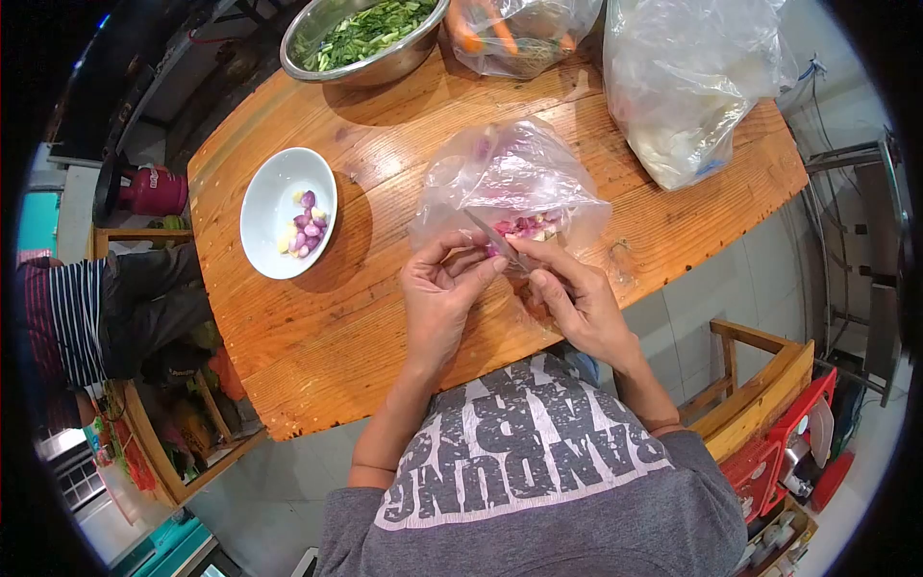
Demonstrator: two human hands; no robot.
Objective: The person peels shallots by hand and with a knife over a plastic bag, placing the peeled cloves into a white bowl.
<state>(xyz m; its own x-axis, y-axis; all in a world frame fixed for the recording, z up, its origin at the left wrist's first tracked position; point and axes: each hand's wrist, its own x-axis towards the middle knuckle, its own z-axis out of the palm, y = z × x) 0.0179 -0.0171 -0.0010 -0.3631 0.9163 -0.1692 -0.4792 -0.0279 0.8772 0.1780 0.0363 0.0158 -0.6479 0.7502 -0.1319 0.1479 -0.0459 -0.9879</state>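
Near the table's front edge, my left hand [444,288] pinches a small purple shallot [494,251] between thumb and fingers. My right hand [577,298] is closed on a small knife [490,231], whose blade points up and left, close to the shallot. Just beyond both hands lies a clear plastic bag [510,173] with purple and red pieces, perhaps peels, at its opening. To the left, a white bowl [258,216] holds several peeled shallots [308,229] and some pale cloves.
On the wooden table [385,356], a metal bowl of chopped greens [370,38] stands at the back left. A bag with carrots [519,34] and a large plastic bag [683,87] lie behind on the right. Another person [77,317] is at the far left. A wooden stool [760,385] stands at right.
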